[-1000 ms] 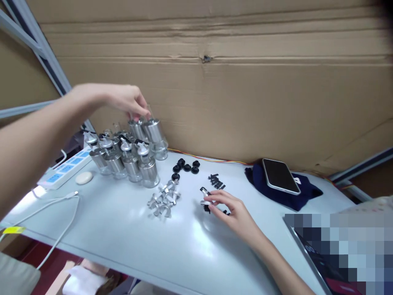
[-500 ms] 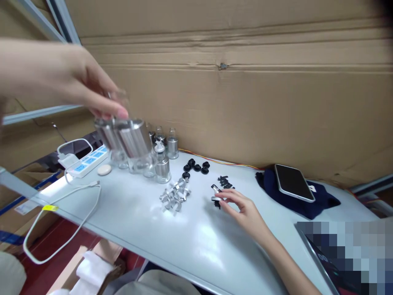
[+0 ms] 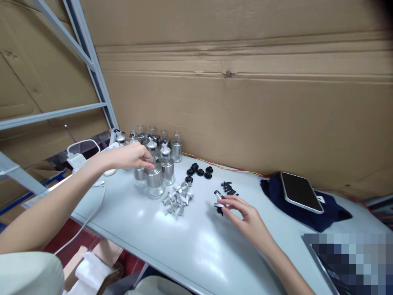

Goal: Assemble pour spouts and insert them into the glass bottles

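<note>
Left hand (image 3: pixel 135 155) gripping bottle (image 3: pixel 155 180) | right hand (image 3: pixel 245 215) pinching spout (image 3: pixel 219 205) | silver pieces (image 3: pixel 178 196) between, black caps (image 3: pixel 200 172) beyond

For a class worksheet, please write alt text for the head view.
A person's left hand holds a metal-sleeved glass bottle; the right hand holds a silver cap. Other bottles, silver pieces and black parts are on the table.

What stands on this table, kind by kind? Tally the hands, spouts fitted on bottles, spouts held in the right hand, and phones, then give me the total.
Hands (left hand, right hand): 2
Fitted spouts on bottles, one partly hidden: 4
Held spout: 1
Phone: 1
Total: 8
</note>
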`<action>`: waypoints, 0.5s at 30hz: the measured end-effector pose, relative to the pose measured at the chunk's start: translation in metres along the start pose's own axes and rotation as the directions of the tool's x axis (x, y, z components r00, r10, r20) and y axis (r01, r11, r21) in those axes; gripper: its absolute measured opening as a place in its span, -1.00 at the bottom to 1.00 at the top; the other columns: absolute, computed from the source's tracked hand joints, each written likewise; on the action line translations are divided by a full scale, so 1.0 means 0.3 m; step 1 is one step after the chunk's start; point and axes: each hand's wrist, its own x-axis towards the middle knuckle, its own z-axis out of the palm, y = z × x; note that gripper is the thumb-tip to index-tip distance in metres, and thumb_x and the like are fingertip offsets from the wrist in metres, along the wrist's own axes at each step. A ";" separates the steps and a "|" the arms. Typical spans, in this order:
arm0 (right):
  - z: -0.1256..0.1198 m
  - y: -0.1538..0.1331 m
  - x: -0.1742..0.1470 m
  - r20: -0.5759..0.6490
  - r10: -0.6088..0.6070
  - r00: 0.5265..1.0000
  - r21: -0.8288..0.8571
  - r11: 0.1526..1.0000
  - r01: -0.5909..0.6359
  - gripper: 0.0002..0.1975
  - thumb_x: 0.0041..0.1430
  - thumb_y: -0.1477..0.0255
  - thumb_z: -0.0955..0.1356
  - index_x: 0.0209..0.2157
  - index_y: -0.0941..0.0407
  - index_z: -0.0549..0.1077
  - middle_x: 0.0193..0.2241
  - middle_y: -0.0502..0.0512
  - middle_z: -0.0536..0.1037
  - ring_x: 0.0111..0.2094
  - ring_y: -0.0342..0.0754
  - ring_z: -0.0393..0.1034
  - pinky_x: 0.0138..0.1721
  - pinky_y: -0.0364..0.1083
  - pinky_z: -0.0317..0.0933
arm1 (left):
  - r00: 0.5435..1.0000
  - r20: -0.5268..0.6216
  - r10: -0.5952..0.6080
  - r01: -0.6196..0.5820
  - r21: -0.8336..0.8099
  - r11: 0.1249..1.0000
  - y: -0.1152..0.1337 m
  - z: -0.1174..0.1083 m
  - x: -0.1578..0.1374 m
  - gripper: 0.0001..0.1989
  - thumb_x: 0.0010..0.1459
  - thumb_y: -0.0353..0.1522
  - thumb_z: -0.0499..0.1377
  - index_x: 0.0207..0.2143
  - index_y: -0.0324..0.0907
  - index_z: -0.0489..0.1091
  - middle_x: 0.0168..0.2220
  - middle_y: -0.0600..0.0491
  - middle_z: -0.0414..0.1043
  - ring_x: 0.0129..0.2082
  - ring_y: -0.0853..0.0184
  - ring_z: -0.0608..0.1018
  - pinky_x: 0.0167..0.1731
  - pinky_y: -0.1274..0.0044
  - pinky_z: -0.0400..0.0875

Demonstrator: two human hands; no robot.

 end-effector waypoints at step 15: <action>-0.002 -0.013 -0.004 0.015 0.008 1.000 -0.043 0.999 -0.007 -0.74 0.16 0.26 0.29 -0.25 0.04 0.59 -0.16 0.19 0.53 -0.27 0.01 0.47 -0.45 -0.13 0.38 | 0.995 -0.102 0.000 0.026 0.255 0.966 -0.056 0.113 0.123 -0.66 0.24 -0.13 -0.02 -0.20 -0.13 0.42 -0.08 -0.05 0.28 -0.35 0.30 0.51 -0.30 0.50 0.36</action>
